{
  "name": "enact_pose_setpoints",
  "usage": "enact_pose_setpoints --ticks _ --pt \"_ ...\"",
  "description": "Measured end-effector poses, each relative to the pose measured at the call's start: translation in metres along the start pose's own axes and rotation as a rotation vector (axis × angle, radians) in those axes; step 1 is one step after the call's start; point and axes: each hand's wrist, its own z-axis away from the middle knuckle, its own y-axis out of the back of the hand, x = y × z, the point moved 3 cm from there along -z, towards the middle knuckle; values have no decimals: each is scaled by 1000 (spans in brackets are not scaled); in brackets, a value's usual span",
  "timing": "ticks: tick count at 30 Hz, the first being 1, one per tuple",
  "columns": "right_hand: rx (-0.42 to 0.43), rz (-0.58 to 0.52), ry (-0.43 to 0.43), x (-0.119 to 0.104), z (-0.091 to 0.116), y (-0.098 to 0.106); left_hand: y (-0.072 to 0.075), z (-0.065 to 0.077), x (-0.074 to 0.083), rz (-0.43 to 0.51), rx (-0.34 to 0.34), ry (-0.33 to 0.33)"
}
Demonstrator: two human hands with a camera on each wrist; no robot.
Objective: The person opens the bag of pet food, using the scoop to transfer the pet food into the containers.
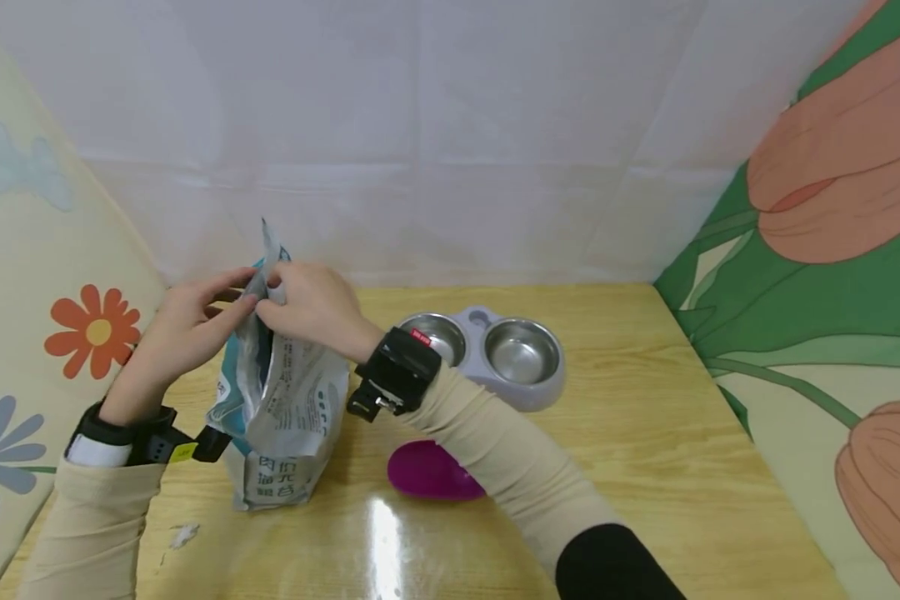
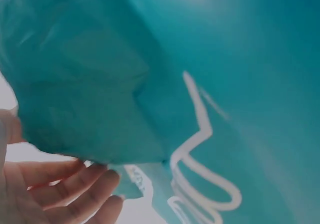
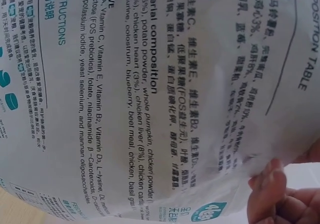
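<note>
Pinching the printed bag (image 1: 292,404) near its top — both hands (image 1: 187,323) (image 1: 317,304)

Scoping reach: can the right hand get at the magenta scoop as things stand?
Probably not yet: the right hand pinches the pet-food bag at its top. If it let go, the way looks free: the magenta scoop lies on the table, partly hidden behind the right forearm.

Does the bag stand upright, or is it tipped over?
Upright: the bag stands on the table, its top between left hand and right hand.
</note>
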Motion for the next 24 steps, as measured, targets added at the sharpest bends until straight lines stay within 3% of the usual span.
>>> enact_pose_setpoints --ticks 5,13,20,24 --pt "11 4 4 -1 -6 -1 1 -9 -1 -24 20 41" --pt "39 31 12 3 -10 0 2 -17 1 -83 -19 -58" --pt "51 68 23 4 -9 3 1 -23 9 -126 -66 -72" --pt "46 85 26 5 -10 4 1 -25 9 -137 -63 -121"
